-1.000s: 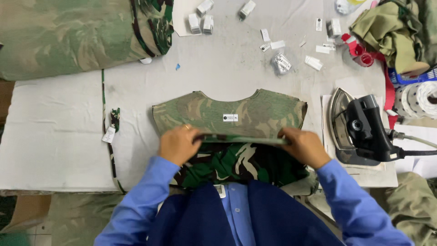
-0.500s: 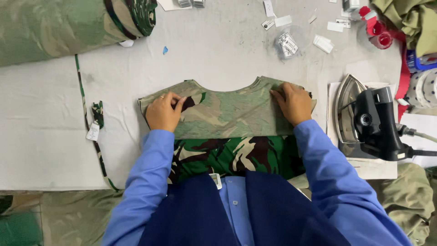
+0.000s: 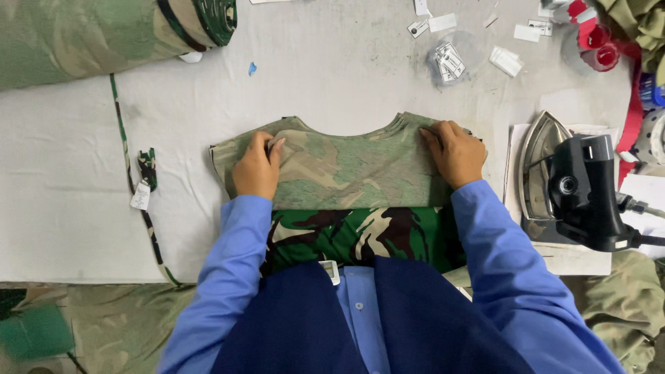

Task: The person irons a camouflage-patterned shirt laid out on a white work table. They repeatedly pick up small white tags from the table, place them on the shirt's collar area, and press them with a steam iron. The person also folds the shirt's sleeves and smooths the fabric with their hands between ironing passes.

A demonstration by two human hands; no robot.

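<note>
Pressing flat, left hand (image 3: 256,170) and right hand (image 3: 454,152) hold the shirt (image 3: 346,170) (mid-frame), palms open; keep shoulders even.

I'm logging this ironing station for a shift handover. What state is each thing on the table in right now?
Camouflage garment: folded, pale inner side up, lying flat.
Left hand: pressed flat on the garment's left shoulder.
Right hand: pressed flat on its right shoulder.
Iron: resting on its side, untouched.
Fabric roll: rolled, lying at the far left.
Paper tags: scattered loose.
</note>
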